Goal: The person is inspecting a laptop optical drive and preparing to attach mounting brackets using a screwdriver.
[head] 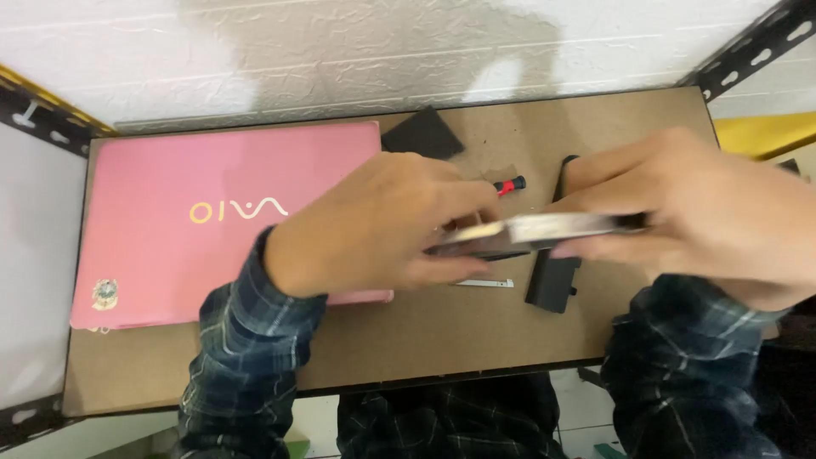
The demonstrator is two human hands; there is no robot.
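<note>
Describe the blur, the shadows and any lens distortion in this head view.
Head view: both hands, left hand and right hand, and the flat silver part they hold are motion-blurred; the pink laptop stays fairly sharp; soft grey shadows fall across the white wall; the brown shelf board bows slightly, suggesting a wide lens.

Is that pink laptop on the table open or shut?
Shut. The pink laptop lies flat on the brown table with its lid down and logo facing up; no screen or keyboard shows.
</note>
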